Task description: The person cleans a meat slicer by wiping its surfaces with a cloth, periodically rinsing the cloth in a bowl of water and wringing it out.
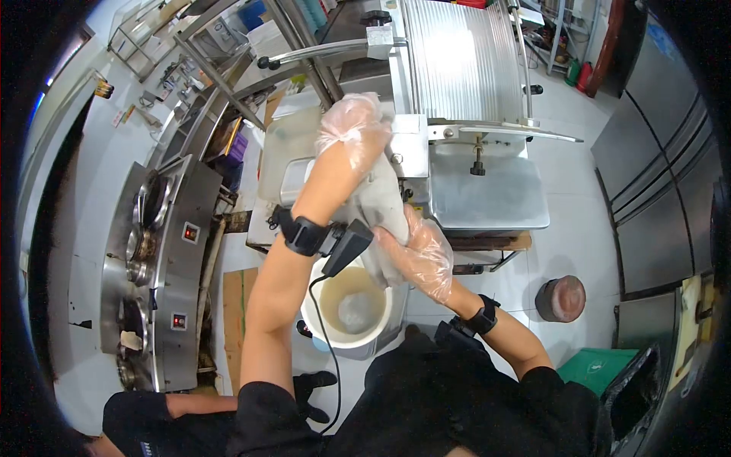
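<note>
A pale grey sheet, which looks like a wet cloth (383,202), hangs between my hands in front of the machine and above the white bucket (311,312). My left hand (352,126), in a clear plastic glove, is closed at the cloth's upper end; its fingertips are partly hidden. Lower down, my right hand (421,255), also gloved, grips the cloth's side with thumb and fingers. Inside the bucket is cloudy liquid with a pale lump (356,311) in it. The slicer-like machine (409,148) stands just beyond the cloth, with a ribbed metal plate (464,61).
A translucent tub (280,164) stands left of my left forearm. The machine's flat metal tray (487,194) lies to the right. Stoves (171,266) line the left, with another person's arm (202,404) below. A brown stool (561,298) and steel refrigerator (655,145) are at right.
</note>
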Motion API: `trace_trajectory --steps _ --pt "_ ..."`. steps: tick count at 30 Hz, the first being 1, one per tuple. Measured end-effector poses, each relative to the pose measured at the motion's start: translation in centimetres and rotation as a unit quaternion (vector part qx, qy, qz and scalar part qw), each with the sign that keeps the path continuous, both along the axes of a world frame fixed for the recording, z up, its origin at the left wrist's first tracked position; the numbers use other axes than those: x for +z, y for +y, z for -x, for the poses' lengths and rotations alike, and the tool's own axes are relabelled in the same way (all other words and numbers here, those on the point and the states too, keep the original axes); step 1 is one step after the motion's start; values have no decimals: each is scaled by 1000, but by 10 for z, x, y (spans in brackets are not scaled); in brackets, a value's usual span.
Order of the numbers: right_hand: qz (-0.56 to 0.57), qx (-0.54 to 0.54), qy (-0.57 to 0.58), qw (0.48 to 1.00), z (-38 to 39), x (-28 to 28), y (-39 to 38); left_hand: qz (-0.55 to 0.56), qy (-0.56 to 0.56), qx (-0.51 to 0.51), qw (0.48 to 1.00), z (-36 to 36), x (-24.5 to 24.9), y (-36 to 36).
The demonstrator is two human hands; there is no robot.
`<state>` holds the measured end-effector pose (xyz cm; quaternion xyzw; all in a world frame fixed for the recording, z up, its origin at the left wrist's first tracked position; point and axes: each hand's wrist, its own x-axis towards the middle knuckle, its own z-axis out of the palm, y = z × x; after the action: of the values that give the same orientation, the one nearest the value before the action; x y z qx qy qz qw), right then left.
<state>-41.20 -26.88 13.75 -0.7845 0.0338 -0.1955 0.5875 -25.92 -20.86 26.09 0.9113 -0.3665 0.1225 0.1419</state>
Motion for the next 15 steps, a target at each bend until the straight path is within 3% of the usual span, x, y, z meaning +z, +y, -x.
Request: trace_trajectory --steps 3,4,6,10,11,12,14,15 --pt "-19 -11 -16 1000 1 1 -4 91 -114 -120 982 0 -18 -12" --pt "-46 -16 -21 999 3 1 -5 92 -114 -120 982 -1 -17 -17" --pt "-26 -23 -7 999 4 -1 -6 37 -7 -140 989 -6 -15 -24" --pt "52 -31 29 998 9 0 -8 79 -17 -101 992 -3 -16 1" --pt "49 -32 30 998 9 4 -8 64 -16 -47 997 -2 -15 6" --pt "45 -18 53 997 9 13 -8 62 -15 -47 997 -5 -19 9" --pt "44 -3 75 996 7 12 -8 77 -137 -86 984 -17 -25 10" --pt "56 -24 47 997 2 2 -6 83 -105 -72 988 -14 -19 2"
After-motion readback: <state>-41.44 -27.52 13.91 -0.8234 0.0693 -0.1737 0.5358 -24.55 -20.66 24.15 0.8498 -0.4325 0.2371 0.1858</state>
